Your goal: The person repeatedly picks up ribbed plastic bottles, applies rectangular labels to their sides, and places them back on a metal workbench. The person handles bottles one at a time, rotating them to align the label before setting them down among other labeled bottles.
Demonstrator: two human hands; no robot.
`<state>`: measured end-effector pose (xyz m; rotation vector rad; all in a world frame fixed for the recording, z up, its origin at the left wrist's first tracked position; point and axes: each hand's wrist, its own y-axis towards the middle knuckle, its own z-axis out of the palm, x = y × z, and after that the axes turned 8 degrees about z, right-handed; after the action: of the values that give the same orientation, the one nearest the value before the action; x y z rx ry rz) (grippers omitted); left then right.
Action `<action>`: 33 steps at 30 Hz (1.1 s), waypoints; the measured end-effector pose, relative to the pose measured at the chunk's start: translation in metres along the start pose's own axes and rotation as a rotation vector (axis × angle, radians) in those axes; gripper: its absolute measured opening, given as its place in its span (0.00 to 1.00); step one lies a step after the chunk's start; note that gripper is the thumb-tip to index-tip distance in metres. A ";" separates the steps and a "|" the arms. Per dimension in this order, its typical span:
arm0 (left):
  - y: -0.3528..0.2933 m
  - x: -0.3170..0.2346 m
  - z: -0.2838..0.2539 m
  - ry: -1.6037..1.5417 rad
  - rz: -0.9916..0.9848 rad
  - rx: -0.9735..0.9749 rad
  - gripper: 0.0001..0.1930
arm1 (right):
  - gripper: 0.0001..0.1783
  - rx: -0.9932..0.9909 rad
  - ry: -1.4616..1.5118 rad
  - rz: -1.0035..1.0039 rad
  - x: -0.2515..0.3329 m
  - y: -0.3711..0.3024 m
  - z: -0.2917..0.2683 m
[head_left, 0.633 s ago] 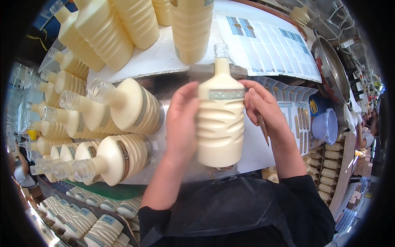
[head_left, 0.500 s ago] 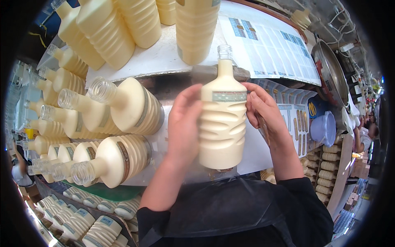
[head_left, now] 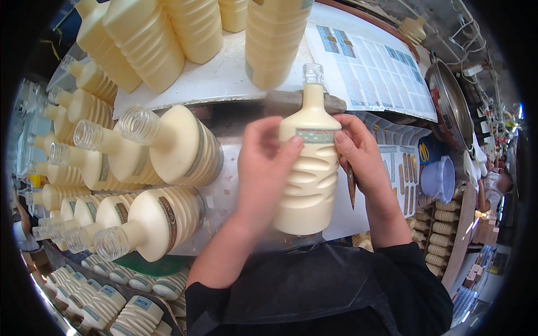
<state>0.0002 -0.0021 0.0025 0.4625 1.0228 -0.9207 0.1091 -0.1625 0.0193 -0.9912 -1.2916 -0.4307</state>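
Clock positions run from the bottle in your hands. Out at 8 o'clock, packed cream bottles [head_left: 101, 311] carry blue labels with print too small to read. At 10 o'clock, tall cream bottles [head_left: 143, 47] stand on the white board [head_left: 224, 78]. Nearer, between 8 and 9 o'clock, a brown-banded bottle [head_left: 150, 224] shows light lettering on its brown label. Above it, between 9 and 10 o'clock, another cream bottle [head_left: 178, 134] wears a grey-green band whose writing you cannot make out from here.

Your left hand [head_left: 260, 168] is blurred at the bottle's left side, fingers partly behind the edge, thumb on the left end of the label; you cannot tell how firmly it grips. The cream bottle [head_left: 308, 193] is upright between your hands, clear threaded neck at 12 o'clock. Its label [head_left: 318, 136] is a grey-green band with pale dots and a reddish-brown strip along the top.

Your right hand [head_left: 361, 154] is curled narrowly around a brown pointed tool [head_left: 351, 187], tip toward 6 o'clock, with its thumb at the label's right end. A sheet [head_left: 372, 78] at 1 o'clock bears blue-and-brown labels; brown strips [head_left: 412, 168] lie at 3 o'clock, just beside a lavender bucket [head_left: 439, 179].
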 end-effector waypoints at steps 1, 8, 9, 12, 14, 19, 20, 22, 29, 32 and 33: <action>0.000 0.000 0.000 0.000 -0.002 0.001 0.21 | 0.24 0.004 0.000 -0.008 0.000 0.000 0.000; 0.001 0.000 0.001 -0.004 -0.005 -0.006 0.21 | 0.25 -0.008 0.005 -0.004 0.002 -0.001 0.003; 0.001 0.000 0.000 -0.001 -0.007 -0.006 0.21 | 0.25 -0.008 -0.004 -0.005 0.001 -0.001 0.002; -0.001 0.003 -0.002 0.030 0.010 0.007 0.24 | 0.25 0.008 0.012 0.019 0.001 -0.001 -0.001; -0.003 0.013 -0.010 0.093 0.049 0.032 0.29 | 0.24 0.026 0.053 0.036 0.002 -0.002 -0.006; -0.014 0.012 -0.011 0.211 0.154 0.078 0.37 | 0.24 -0.015 0.054 0.031 -0.001 -0.006 -0.011; -0.016 0.012 -0.011 0.240 0.180 0.082 0.38 | 0.25 -0.014 0.064 0.051 -0.002 -0.008 -0.012; -0.018 0.015 -0.012 0.277 0.226 0.083 0.40 | 0.27 -0.010 0.091 0.092 -0.006 -0.009 -0.013; -0.024 0.012 -0.011 0.339 0.180 0.166 0.46 | 0.30 0.072 0.143 0.112 -0.008 -0.016 -0.011; -0.024 0.019 -0.009 0.355 0.238 0.127 0.44 | 0.29 0.106 0.152 0.095 -0.006 -0.016 -0.011; -0.024 0.020 -0.009 0.374 0.244 0.127 0.44 | 0.29 0.109 0.152 0.102 -0.006 -0.016 -0.012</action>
<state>-0.0204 -0.0183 -0.0176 0.8701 1.2169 -0.6948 0.1024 -0.1819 0.0199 -0.9104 -1.1114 -0.3468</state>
